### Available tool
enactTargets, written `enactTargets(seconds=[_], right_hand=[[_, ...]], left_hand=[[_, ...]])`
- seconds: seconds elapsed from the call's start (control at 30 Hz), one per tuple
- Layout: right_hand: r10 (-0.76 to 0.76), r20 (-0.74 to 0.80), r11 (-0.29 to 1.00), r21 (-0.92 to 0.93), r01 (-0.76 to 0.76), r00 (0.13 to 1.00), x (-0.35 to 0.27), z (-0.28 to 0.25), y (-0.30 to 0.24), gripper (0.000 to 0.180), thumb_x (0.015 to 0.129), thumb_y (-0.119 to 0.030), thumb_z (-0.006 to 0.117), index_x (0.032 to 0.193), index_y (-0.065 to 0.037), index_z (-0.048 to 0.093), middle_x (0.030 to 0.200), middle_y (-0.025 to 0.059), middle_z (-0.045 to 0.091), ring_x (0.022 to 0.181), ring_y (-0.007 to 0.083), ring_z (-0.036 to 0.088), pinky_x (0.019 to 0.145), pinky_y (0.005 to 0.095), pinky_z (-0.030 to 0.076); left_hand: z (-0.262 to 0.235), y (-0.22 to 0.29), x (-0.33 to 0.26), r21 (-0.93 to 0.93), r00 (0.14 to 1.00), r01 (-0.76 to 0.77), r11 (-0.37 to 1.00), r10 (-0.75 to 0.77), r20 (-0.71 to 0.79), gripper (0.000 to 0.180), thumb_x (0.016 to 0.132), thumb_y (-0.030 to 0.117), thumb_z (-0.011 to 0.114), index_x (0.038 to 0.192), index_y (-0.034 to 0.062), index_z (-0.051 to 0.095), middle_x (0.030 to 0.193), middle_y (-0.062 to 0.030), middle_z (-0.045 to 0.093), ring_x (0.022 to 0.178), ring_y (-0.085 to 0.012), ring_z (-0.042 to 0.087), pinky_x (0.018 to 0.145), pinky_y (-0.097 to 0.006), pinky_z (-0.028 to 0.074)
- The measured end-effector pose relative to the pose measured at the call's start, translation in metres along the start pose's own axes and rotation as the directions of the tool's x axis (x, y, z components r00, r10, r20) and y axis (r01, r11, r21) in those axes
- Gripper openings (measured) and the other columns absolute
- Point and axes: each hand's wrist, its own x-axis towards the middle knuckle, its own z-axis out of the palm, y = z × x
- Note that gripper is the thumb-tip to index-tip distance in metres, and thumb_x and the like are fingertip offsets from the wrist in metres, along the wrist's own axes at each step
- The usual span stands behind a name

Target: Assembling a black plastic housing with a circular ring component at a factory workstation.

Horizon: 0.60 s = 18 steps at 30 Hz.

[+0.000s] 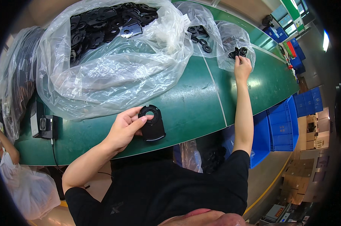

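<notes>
My left hand (123,128) grips a flat black plastic part (153,130), thumb on its ring-shaped end and a fingertip showing through the round hole. The part is held upright above the near edge of the green table (178,100). Stretched out to the far right, my right hand (243,68) has its fingers pinched on a small black part (237,52) at a clear plastic bag (230,35). More small black pieces lie against its fingertips; their exact shape is hard to make out.
A large clear bag (114,81) full of black plastic parts (99,28) covers the table's far left. Beside it a smaller bag holds black rings (206,48). A black device (46,126) with a cable sits at left. Blue bins (283,126) stand right; another person's arm (8,145) shows far left.
</notes>
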Motion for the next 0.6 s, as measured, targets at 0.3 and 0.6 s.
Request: enactTargets(seconds=[0.3,0.6], right_hand=[[-0.081,0.767,0.860,0.377,-0.345,0.637,-0.076,-0.101,-0.144,0.019,0.078,-0.015,0.068,0.083,0.003,0.066,0.072,0.0104,0.066,0.064,0.0117,0.059,0.060,0.0268,0.047],[-0.408,0.678,0.897,0.423,0.130,0.612,-0.117,-0.105,-0.211,0.016,0.072,-0.015,0.072,0.079,-0.001,0.067,0.070,0.0148,0.062,0.054,0.0282,0.058,0.054,0.0348,0.047]], left_hand=[[-0.004,-0.006,-0.002,0.037,0.998,0.047,0.998,-0.046,-0.034,0.038,0.091,0.013,0.054,0.127,0.0011,0.046,0.106,-0.0059,0.064,0.086,-0.0078,0.061,0.067,-0.021,0.050],[-0.004,-0.003,0.005,0.004,0.997,0.057,0.998,-0.057,-0.059,0.039,0.092,0.014,0.054,0.128,0.0037,0.045,0.110,-0.0056,0.062,0.089,-0.0074,0.061,0.062,-0.017,0.049]])
